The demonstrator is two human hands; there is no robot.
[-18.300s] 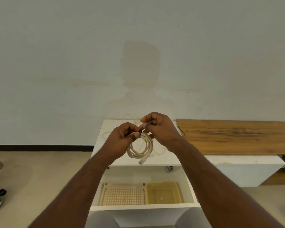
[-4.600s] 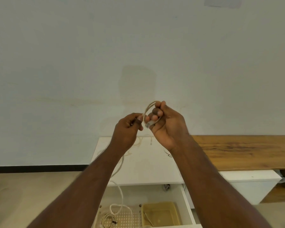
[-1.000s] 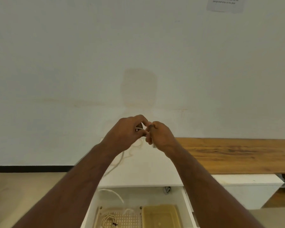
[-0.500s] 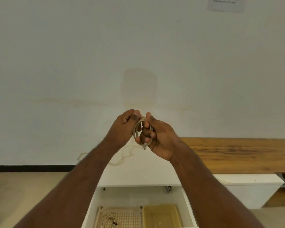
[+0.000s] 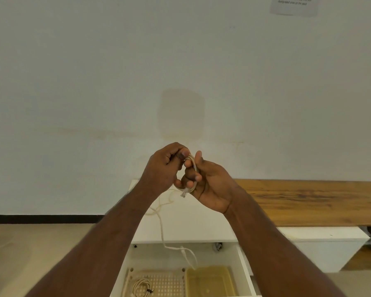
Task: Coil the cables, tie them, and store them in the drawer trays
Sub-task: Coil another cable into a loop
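My right hand (image 5: 206, 183) holds a small coil of beige cable (image 5: 193, 168) looped around its fingers, a clear plug (image 5: 183, 193) hanging below. My left hand (image 5: 165, 168) pinches the same cable at the top of the coil. The cable's loose tail (image 5: 162, 228) drops over the white cabinet top into the open drawer (image 5: 243, 262). In the drawer, a perforated beige tray (image 5: 167, 281) on the left holds a tied coiled cable (image 5: 140, 286). A yellowish translucent tray (image 5: 210, 281) sits on the right.
The white cabinet (image 5: 193, 224) stands against a plain wall. A wooden board (image 5: 308, 200) lies over a low white unit (image 5: 321, 247) to the right. A paper notice (image 5: 293, 5) hangs at the upper right of the wall.
The coil in my right hand has gained a loop as the left hand fed cable onto it. The loose tail now hangs down into the drawer. A tied coil lies in the perforated tray since the earliest frame.
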